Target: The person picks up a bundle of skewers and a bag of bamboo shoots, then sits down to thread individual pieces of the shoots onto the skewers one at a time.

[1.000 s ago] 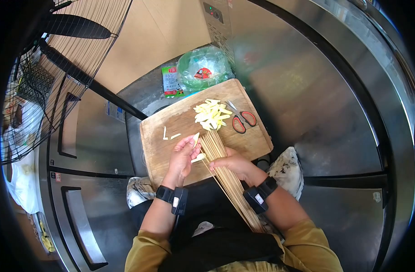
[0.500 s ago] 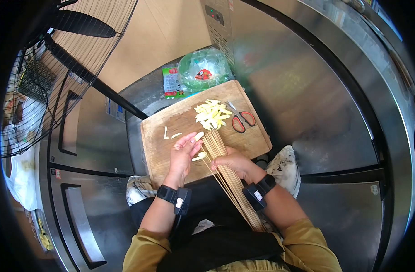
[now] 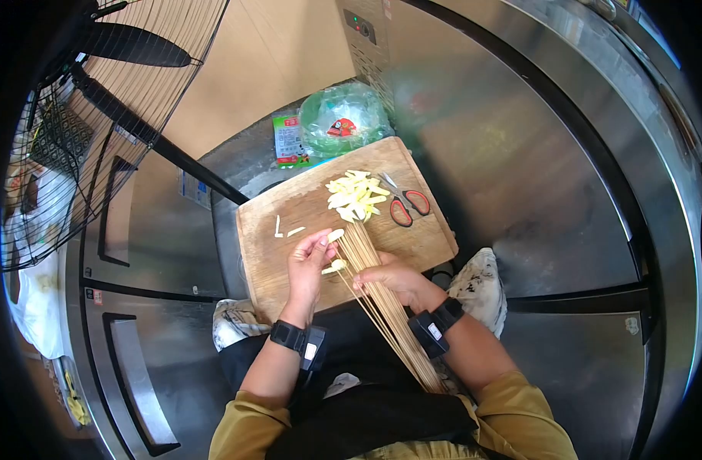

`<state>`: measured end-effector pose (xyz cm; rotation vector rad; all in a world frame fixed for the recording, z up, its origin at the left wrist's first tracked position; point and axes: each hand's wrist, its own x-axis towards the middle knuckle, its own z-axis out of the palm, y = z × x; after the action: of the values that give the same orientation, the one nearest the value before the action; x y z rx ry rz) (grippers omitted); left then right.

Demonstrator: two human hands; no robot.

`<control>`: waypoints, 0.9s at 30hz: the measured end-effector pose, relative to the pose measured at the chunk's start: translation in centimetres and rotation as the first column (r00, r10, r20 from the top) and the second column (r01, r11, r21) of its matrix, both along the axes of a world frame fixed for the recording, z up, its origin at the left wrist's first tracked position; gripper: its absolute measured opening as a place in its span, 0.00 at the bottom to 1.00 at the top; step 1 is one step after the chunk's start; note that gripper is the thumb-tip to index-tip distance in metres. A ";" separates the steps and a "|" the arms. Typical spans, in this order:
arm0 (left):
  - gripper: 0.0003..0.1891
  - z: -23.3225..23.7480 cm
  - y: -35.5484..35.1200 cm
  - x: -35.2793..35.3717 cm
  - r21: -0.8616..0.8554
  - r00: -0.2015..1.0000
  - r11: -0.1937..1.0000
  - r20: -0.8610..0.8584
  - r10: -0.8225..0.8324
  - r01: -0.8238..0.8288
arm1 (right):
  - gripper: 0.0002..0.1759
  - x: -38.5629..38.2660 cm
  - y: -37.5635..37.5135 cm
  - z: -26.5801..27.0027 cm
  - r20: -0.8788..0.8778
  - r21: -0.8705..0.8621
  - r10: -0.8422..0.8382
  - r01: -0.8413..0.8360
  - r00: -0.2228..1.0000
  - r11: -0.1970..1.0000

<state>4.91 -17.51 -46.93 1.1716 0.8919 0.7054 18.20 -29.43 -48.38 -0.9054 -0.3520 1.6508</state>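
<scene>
My right hand [image 3: 395,277] is wrapped round a thick bundle of thin wooden skewers [image 3: 399,326], which slants from the board down over my lap. Pale yellow slices [image 3: 353,196] are heaped at the bundle's far end; some look threaded on the tips. Between its thumb and fingers, my left hand [image 3: 308,262] pinches one pale yellow slice [image 3: 336,235], left of the bundle, by the tip of a separate skewer. Just below, another slice [image 3: 336,266] sits close to a skewer. What kind of food the slices are, I cannot make out.
Under the hands lies a wooden cutting board [image 3: 270,264], bearing two slivers [image 3: 278,225] and red-and-black scissors [image 3: 401,213]. Behind it are a green plastic bag [image 3: 343,123] and a green packet [image 3: 289,142]. A fan [image 3: 136,115] stands left; steel cabinets [image 3: 512,161] flank the right.
The left hand has turned slightly, and its slice has tilted a little flatter. The right hand keeps its hold on the skewers. The whole view has shifted very slightly.
</scene>
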 end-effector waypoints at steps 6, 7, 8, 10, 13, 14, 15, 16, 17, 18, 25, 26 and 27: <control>0.10 0.0 -0.3 0.3 -0.001 0.999 0.999 0.030 0.043 -0.043 | 0.17 0.0 0.0 0.7 -0.010 0.003 -0.010 0.010 1.000 1.000; 0.10 0.0 -0.3 0.2 -0.019 0.999 0.999 0.039 0.037 -0.037 | 0.17 0.0 0.0 0.7 -0.008 0.003 -0.010 0.010 1.000 1.000; 0.10 0.1 -0.3 0.2 -0.038 0.998 0.999 0.050 0.032 -0.030 | 0.18 0.0 0.0 0.6 -0.008 -0.004 -0.004 0.004 1.000 1.000; 0.10 0.1 -0.3 0.1 -0.004 1.000 1.000 0.028 0.003 -0.003 | 0.19 0.0 0.1 0.5 -0.007 -0.018 0.009 -0.010 1.000 1.000; 0.09 0.0 -0.4 -0.3 0.085 0.999 0.995 -0.021 -0.041 0.043 | 0.19 -0.1 0.3 0.1 -0.023 -0.013 -0.003 0.003 1.000 1.000; 0.09 -0.1 -0.4 -0.4 0.121 0.998 0.991 -0.040 -0.054 0.059 | 0.19 -0.1 0.3 0.2 -0.008 -0.015 -0.001 0.001 1.000 1.000; 0.09 -0.2 -0.5 -0.4 0.139 0.997 0.988 -0.038 -0.063 0.067 | 0.19 0.0 0.3 0.3 0.007 -0.018 0.003 -0.003 1.000 1.000; 0.09 -0.1 -0.6 -0.5 0.156 0.997 0.985 -0.038 -0.070 0.075 | 0.19 0.0 0.4 0.3 0.020 -0.023 0.007 -0.007 1.000 1.000; 0.09 -0.1 -0.8 -0.6 0.172 0.996 0.982 -0.039 -0.077 0.083 | 0.18 0.0 0.4 0.3 0.016 -0.018 0.007 -0.007 1.000 1.000; 0.09 -0.1 -0.9 -0.8 0.191 0.994 0.976 -0.049 -0.102 0.110 | 0.17 0.0 0.4 0.3 0.014 -0.012 0.008 -0.008 1.000 1.000; 0.08 -0.6 -3.0 -1.3 0.417 0.975 0.885 -0.172 -0.144 0.204 | 0.16 0.2 0.7 -0.7 0.028 -0.004 -0.018 0.018 0.999 1.000; 0.08 -0.6 -3.2 -1.3 0.476 0.974 0.859 -0.201 -0.104 0.190 | 0.16 0.1 0.7 -0.8 0.062 -0.033 -0.024 0.026 0.998 0.999; 0.07 -0.4 -3.4 -1.3 0.531 0.973 0.829 -0.224 -0.059 0.172 | 0.16 0.1 0.6 -0.9 0.115 -0.048 -0.025 0.030 0.993 0.998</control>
<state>3.65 -20.94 -47.37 1.8248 0.7926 0.7789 18.35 -28.85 -49.33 -1.0403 -0.3762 1.5924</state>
